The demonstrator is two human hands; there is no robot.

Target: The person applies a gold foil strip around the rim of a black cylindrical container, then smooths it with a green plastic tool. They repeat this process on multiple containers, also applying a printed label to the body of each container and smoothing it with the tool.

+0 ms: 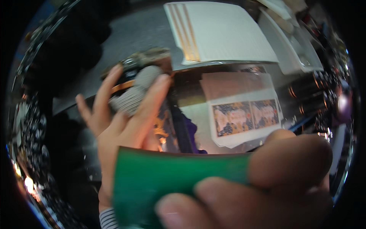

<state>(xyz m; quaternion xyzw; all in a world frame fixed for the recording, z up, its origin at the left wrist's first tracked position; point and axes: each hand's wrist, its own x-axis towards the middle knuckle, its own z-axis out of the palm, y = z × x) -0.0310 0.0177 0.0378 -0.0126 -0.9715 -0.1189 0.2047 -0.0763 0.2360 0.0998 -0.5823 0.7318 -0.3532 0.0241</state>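
Observation:
My right hand (244, 198) is close to the camera, its fingers and thumb pinching a flat green plastic piece like a scraper (152, 183). The green piece has a straight upper edge and covers part of my left wrist. Beyond it, my left hand (118, 122) has its fingers stretched out and spread. Grey ribbed cloth finger covers (142, 89) show among those fingers. Under and beside this hand lies a dark item with gold patterning (162, 128); whether the fingers grip it is hidden. A purple cloth-like piece (192, 131) lies beside it.
At the back is a stack of white sheets (228, 30) with gold stripes. Printed dark-and-gold labels on pale paper (246, 118) lie right of centre. A white plastic bin (291, 49) stands far right, near black cylinders with gold rings (305, 93). Dark shapes (72, 45) fill the left.

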